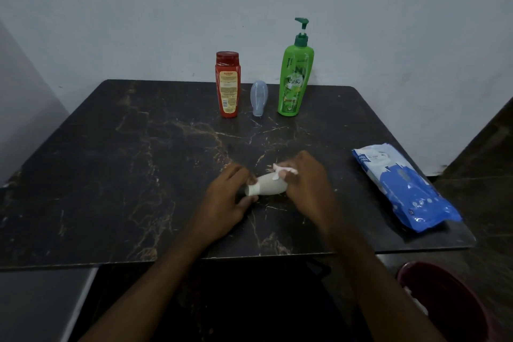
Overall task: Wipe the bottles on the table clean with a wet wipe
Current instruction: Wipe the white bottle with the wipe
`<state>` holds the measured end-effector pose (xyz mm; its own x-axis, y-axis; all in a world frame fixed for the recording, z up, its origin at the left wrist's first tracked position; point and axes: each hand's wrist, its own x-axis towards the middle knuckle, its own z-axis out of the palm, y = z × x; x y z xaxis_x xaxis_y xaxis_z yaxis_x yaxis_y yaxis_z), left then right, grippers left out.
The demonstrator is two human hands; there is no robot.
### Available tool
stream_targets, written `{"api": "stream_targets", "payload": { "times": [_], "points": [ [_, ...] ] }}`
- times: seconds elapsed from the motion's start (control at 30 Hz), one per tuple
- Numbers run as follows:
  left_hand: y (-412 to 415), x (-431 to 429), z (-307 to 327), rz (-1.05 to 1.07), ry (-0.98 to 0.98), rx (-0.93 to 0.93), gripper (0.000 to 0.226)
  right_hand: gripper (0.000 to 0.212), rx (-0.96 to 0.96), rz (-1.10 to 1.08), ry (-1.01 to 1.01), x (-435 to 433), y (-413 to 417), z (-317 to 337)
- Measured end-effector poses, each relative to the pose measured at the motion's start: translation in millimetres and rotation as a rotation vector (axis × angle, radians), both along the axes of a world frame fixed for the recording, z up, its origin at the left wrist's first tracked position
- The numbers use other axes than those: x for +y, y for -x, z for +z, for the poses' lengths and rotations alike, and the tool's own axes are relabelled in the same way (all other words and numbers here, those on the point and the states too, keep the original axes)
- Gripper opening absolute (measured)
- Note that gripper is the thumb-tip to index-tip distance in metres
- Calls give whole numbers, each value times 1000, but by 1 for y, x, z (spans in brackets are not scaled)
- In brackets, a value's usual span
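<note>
A small cream bottle (270,183) lies sideways over the middle of the dark marble table (138,161). My left hand (230,197) grips its cap end. My right hand (305,183) holds a white wet wipe (284,170) against the bottle's other end, fingers curled round the wipe. At the back of the table stand a red bottle (228,85), a small pale blue bottle (259,97) and a tall green pump bottle (294,75).
A blue pack of wet wipes (402,186) lies near the table's right edge. A dark red bin (444,300) stands on the floor at the lower right. A grey wall rises right behind the bottles.
</note>
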<state>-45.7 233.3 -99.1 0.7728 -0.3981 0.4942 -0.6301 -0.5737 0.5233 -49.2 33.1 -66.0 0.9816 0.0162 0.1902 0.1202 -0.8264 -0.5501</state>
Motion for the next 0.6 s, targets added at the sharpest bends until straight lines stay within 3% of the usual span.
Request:
{"api": "stream_targets", "payload": {
  "times": [0.27,0.43,0.6],
  "points": [
    [-1,1,2,23,125,10,35,21,240,-84,-700,-36,-2,-7],
    [-3,3,2,39,243,53,35,25,289,-131,-1001,-34,0,-5],
    [-5,4,1,50,321,117,31,21,246,-185,-1151,-22,5,-9]
  ]
}}
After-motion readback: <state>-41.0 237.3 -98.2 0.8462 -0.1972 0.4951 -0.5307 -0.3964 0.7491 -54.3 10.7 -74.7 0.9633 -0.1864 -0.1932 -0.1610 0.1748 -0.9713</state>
